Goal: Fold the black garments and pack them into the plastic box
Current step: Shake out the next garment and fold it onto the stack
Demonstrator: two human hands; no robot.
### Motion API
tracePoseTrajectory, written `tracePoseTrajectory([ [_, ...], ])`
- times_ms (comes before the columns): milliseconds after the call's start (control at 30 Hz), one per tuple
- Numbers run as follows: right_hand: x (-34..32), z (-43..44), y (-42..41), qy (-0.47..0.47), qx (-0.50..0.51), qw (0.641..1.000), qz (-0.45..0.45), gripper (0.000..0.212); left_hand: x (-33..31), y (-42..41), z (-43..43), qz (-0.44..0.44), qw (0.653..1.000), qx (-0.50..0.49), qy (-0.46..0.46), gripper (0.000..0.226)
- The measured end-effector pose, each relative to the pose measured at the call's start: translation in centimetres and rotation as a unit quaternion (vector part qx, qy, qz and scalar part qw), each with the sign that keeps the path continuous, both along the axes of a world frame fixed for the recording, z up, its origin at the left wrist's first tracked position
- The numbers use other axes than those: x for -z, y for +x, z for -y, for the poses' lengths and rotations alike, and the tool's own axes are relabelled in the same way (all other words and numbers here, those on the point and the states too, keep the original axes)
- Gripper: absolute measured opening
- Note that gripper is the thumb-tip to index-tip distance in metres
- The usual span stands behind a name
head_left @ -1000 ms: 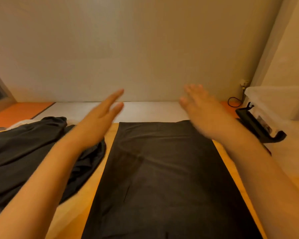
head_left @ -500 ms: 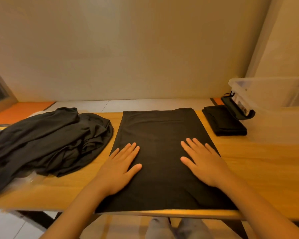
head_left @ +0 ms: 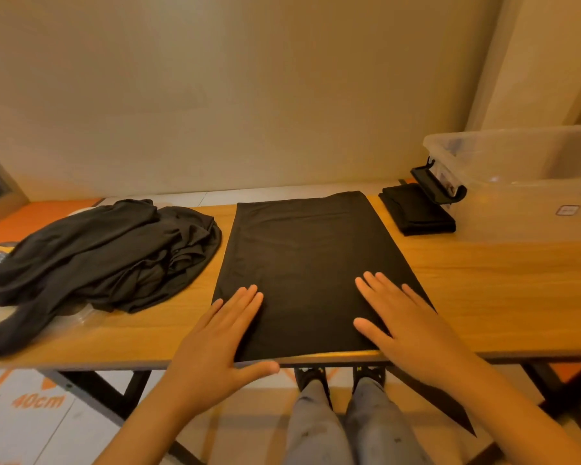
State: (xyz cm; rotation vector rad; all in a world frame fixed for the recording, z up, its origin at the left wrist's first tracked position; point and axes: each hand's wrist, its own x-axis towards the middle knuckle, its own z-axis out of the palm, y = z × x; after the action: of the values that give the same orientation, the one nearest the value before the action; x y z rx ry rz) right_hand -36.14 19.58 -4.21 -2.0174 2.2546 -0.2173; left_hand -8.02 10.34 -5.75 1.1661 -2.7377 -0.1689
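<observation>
Black fabric lies under both hands: the left hand [head_left: 215,337] and the right hand [head_left: 406,323] rest flat, fingers straight, on the near end of the spread garment [head_left: 306,256], gripping nothing. Left of that garment, a crumpled pile of black garments [head_left: 114,253] sprawls on the wooden table [head_left: 500,290]. At the garment's far right corner sits a small folded garment [head_left: 416,209], with the clear plastic box [head_left: 517,182] just beside it, farther right.
</observation>
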Motion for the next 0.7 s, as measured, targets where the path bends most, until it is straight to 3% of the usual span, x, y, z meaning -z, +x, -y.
tracePoseTrajectory([
  [100, 0.7, -1.9, -1.3, 0.024, -0.026, 0.998, -0.044, 0.099, 0.7, 2.1, -0.1, 0.022, 0.999, -0.002, -0.036, 0.097],
  [233, 2.0, -3.2, -2.4, -0.015, -0.045, 0.996, -0.078, 0.114, 1.6, 3.6, -0.1, -0.024, 0.999, 0.02, -0.035, 0.075],
  [300, 2.6, -3.7, -2.8, -0.065, -0.074, 0.993, -0.073, 0.119, 1.8, 4.3, 0.1, -0.042, 0.998, 0.049, -0.018, 0.094],
  [400, 2.9, -4.9, -2.8, -0.116, -0.098, 0.985, -0.079, 0.113, 2.1, 5.4, 0.0, -0.039, 0.997, 0.072, -0.005, 0.114],
  [533, 2.7, -6.3, -3.3, -0.153, -0.121, 0.977, -0.083, 0.098, 1.8, 6.2, -0.3, -0.068, 0.995, 0.069, -0.015, 0.094],
  [700, 1.9, -7.6, -4.3, -0.173, -0.103, 0.979, 0.012, 0.083, 0.1, 6.6, -1.5, -0.133, 0.99, 0.041, 0.037, 0.078],
])
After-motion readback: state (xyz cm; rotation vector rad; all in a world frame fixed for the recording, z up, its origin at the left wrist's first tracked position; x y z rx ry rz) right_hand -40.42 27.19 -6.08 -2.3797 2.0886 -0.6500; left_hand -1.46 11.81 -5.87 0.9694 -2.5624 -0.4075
